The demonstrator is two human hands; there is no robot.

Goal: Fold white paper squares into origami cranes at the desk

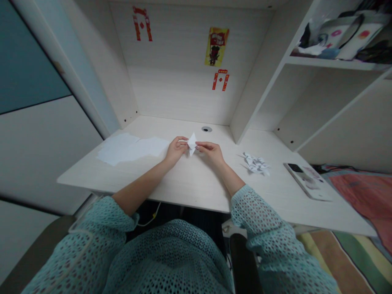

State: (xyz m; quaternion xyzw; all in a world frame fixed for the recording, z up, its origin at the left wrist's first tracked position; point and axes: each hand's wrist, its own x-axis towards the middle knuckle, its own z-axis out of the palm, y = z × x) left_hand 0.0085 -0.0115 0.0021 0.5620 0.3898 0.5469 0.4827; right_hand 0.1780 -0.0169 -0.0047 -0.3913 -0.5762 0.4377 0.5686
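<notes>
Between my hands, above the middle of the white desk, is a small folded white paper piece (192,143) with pointed ends at top and bottom. My left hand (177,150) pinches its left side with thumb and fingers. From the right, my right hand (212,152) grips the opposite edge between its fingertips. On the desk to the left lie several flat white paper sheets (122,148), overlapping each other. Right of my right hand rests a small heap of folded white paper pieces (256,163) with pointed tips.
A white phone (309,181) lies on the right part of the desk (183,185). A round cable hole (206,129) sits near the back panel. An upright divider (260,77) stands at the back right, below a loaded shelf (337,61).
</notes>
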